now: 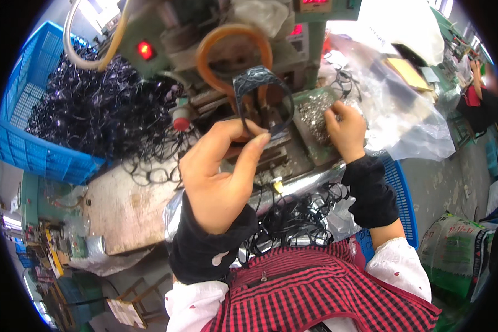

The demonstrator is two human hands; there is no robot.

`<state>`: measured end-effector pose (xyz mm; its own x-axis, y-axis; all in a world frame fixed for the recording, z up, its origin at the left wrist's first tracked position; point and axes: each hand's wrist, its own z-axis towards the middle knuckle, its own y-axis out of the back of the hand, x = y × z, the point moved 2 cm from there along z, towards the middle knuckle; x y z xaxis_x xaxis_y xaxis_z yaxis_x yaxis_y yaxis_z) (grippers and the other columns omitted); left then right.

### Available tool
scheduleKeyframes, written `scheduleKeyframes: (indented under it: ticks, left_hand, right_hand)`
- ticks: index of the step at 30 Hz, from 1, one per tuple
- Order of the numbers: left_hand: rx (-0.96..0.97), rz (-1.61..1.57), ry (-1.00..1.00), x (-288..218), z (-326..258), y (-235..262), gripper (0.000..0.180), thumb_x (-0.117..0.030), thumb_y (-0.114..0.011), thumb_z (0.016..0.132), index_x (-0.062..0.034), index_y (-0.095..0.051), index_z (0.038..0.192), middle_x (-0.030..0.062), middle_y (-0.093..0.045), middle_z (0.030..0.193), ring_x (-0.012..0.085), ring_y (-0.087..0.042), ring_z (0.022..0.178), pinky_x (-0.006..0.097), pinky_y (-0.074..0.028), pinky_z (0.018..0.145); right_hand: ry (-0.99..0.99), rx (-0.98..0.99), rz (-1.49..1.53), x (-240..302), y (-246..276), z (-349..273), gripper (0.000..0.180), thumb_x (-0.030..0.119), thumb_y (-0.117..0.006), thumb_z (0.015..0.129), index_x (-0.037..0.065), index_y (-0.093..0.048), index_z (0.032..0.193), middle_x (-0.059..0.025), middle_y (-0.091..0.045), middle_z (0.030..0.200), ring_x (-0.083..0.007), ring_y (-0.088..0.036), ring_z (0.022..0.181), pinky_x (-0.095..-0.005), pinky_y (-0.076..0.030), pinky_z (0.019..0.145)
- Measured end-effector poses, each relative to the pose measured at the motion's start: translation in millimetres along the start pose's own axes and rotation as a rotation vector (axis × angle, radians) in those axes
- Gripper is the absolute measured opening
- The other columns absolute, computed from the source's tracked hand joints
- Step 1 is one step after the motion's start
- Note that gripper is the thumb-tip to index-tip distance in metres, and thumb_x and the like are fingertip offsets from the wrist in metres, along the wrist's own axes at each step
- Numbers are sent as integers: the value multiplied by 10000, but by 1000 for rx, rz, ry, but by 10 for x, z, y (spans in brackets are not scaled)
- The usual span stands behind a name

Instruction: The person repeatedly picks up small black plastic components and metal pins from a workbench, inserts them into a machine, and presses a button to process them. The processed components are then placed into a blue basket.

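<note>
My left hand (218, 166) is closed, pinching the lower edge of a black plastic glasses frame (255, 79) between thumb and fingers. The frame is tilted upright in front of the machine, and its upper band looks patterned. At the right, my right hand (347, 130) is over a green tray (322, 154) heaped with small shiny metal pieces (314, 117). Its fingers are curled together; whatever they hold is too small or hidden to name. Below my hands, several more black frames (293, 218) are piled by my lap.
A green bench machine (174, 47) with an orange hose (235, 30) and a red button (180, 120) stands ahead. To the left, a blue crate (44, 157) overflows with black frames onto the wooden tabletop (133, 213). Clear plastic bags (415, 130) cover the right side.
</note>
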<state>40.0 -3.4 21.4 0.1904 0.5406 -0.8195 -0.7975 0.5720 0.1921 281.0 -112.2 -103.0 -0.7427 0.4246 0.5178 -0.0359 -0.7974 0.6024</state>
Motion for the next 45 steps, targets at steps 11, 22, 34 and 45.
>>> scheduleKeyframes:
  ticks: [11, 22, 34, 45]
  left_hand:
    - [367, 777, 574, 708, -1095, 619, 181, -189, -730, 864, -11, -713, 834, 90, -636, 594, 176, -572, 466, 298, -445, 488]
    - [167, 500, -93, 1089, -990, 27, 136, 19, -759, 725, -17, -708, 845, 114, -638, 798, 286, -636, 733, 351, -508, 655]
    - [409, 619, -255, 275, -366, -794, 406, -161, -705, 829, -5, -579, 1182, 113, -603, 927, 272, -617, 819, 349, -510, 705]
    - [-372, 882, 128, 1375, -226, 1030, 168, -148, -700, 867, -5, -676, 952, 141, -668, 893, 282, -648, 799, 369, -512, 714]
  right_hand:
    - [-229, 21, 430, -16, 74, -185, 117, 90, -625, 876, -10, -666, 919, -69, -665, 760, -113, -604, 695, -260, -482, 667]
    - [-317, 122, 506, 27, 235, -202, 140, 41, -648, 852, -8, -693, 975, -70, -708, 888, -124, -646, 823, -258, -499, 762]
    - [-255, 96, 713, 409, 486, -184, 122, 1, -658, 849, -8, -705, 961, -57, -704, 879, -119, -641, 834, -253, -495, 758]
    - [-308, 215, 1169, 1113, 13, -194, 384, -38, -684, 835, -13, -596, 1208, -67, -664, 1034, -120, -635, 943, -246, -492, 857]
